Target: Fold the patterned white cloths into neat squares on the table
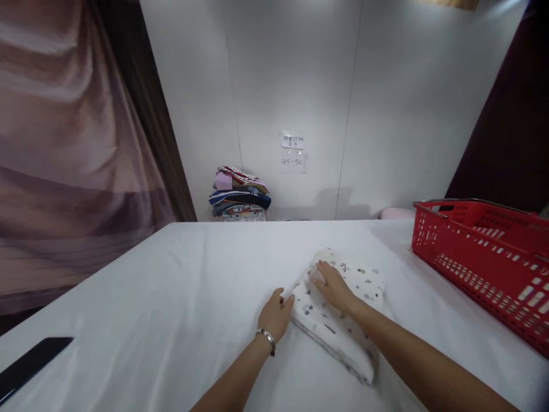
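Observation:
A folded white cloth (360, 283) printed with small grey and green motifs lies slanted on the white-covered table. My right hand (333, 286) rests on top of it, fingers stretched out and pressing the fabric. At the cloth's left corner is my left hand (275, 313), wearing a silvery band at the wrist. Its thumb touches the cloth's edge, while its fingers are slightly bent and apart from the thumb. The layered lower edge of the cloth shows toward me, and my right forearm covers part of its right side.
A red plastic basket (476, 252) stands on the right. Beyond the table's far edge rises a stack of folded fabrics (240, 197) against the white wall. A dark flat object (32, 363) lies at the near left. Pinkish drapery (77, 171) hangs on the left.

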